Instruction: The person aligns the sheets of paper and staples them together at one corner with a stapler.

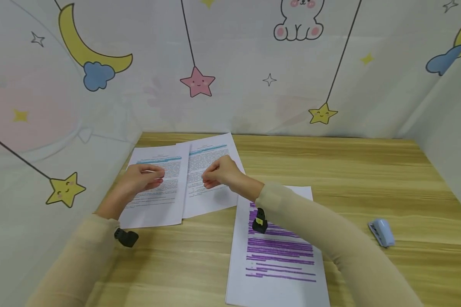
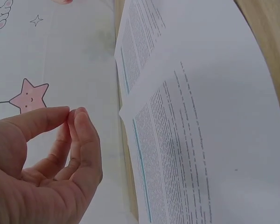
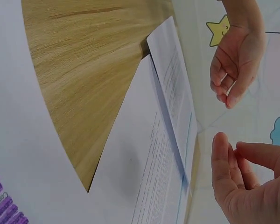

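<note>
Blue-highlighted printouts (image 1: pixel 178 182) overlapped around 11 o'clock, probably so both were readable; left hand (image 1: pixel 141 178) and right hand (image 1: pixel 224 172) pinched just air.

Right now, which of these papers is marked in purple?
The paper nearest the person, partly under the right sleeve; the left paper and middle paper have blue bands near the top instead.

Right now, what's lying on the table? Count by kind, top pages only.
Blue-highlighted pages: 2
Purple-highlighted page: 1
Stapler: 1
Total: 4
</note>
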`<state>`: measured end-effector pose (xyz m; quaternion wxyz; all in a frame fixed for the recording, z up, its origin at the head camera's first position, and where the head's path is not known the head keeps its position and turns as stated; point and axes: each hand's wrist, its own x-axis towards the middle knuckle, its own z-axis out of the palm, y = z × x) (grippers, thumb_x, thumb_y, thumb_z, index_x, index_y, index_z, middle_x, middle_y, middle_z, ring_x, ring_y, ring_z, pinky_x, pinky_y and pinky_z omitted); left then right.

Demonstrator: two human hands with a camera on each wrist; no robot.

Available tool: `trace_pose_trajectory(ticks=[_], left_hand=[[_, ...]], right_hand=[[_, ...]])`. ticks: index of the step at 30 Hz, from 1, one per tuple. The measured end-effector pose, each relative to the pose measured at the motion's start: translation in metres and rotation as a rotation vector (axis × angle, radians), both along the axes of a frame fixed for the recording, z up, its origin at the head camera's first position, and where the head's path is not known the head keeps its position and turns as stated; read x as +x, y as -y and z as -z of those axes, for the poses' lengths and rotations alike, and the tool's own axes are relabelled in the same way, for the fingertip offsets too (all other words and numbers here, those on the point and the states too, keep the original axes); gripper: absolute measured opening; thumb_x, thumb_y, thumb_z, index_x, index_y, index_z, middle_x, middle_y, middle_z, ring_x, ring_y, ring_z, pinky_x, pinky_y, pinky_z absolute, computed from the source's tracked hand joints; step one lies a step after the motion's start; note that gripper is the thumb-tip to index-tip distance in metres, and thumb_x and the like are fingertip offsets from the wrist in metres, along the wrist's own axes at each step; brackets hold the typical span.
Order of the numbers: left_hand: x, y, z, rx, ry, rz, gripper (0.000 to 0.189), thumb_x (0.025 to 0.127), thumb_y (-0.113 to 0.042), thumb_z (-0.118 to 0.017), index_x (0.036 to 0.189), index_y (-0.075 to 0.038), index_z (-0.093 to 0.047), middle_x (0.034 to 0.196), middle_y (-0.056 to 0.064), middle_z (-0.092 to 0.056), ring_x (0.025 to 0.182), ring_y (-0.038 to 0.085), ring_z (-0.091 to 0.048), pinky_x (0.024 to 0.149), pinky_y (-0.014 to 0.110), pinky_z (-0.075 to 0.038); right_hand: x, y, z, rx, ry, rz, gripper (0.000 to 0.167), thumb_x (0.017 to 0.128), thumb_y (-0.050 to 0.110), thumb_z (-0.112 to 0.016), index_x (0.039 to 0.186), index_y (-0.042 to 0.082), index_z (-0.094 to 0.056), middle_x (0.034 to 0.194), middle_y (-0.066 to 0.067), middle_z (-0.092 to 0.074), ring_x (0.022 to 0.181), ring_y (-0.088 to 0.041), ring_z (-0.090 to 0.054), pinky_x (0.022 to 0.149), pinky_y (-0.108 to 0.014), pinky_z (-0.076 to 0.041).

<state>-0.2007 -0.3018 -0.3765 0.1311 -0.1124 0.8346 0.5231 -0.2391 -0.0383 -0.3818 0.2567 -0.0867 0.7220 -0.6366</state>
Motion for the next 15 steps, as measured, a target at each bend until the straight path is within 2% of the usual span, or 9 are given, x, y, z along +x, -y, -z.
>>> trace_pose_trajectory(ticks=[5, 10, 13, 15], left_hand=[[0.0, 0.012, 0.0, -0.052, -0.031, -0.01, 0.049, 0.101, -0.024, -0.063, 0.134, 0.01, -0.052, 0.132, 0.027, -0.054, 0.099, 0.017, -0.065, 0.087, 0.023, -0.056], [0.002, 0.022, -0.001, -0.127, -0.059, -0.048, 0.048, 0.102, -0.026, -0.061, 0.134, 0.009, -0.053, 0.133, 0.028, -0.053, 0.112, 0.034, -0.06, 0.083, 0.018, -0.056], [0.001, 0.03, 0.0, -0.142, -0.055, -0.081, 0.048, 0.102, -0.025, -0.06, 0.134, 0.009, -0.052, 0.134, 0.029, -0.052, 0.112, 0.035, -0.06, 0.082, 0.018, -0.056], [-0.001, 0.037, 0.002, -0.141, -0.05, -0.11, 0.047, 0.101, -0.024, -0.061, 0.134, 0.009, -0.052, 0.133, 0.028, -0.053, 0.105, 0.028, -0.062, 0.079, 0.016, -0.056]], right_hand=[[-0.002, 0.013, 0.005, -0.013, 0.018, 0.026, 0.011, 0.089, -0.008, -0.069, 0.095, -0.016, -0.07, 0.079, -0.021, -0.071, 0.059, -0.018, -0.067, 0.066, -0.033, -0.062], [-0.004, 0.023, 0.012, -0.029, 0.03, 0.065, 0.009, 0.089, -0.008, -0.07, 0.094, -0.016, -0.07, 0.081, -0.023, -0.071, 0.06, -0.019, -0.068, 0.064, -0.033, -0.062], [-0.005, 0.027, 0.015, -0.033, 0.04, 0.092, 0.009, 0.088, -0.009, -0.07, 0.093, -0.016, -0.07, 0.082, -0.024, -0.071, 0.06, -0.02, -0.068, 0.066, -0.034, -0.063], [-0.006, 0.03, 0.017, -0.027, 0.044, 0.107, 0.009, 0.088, -0.009, -0.07, 0.093, -0.016, -0.07, 0.083, -0.024, -0.071, 0.06, -0.02, -0.069, 0.067, -0.035, -0.063]])
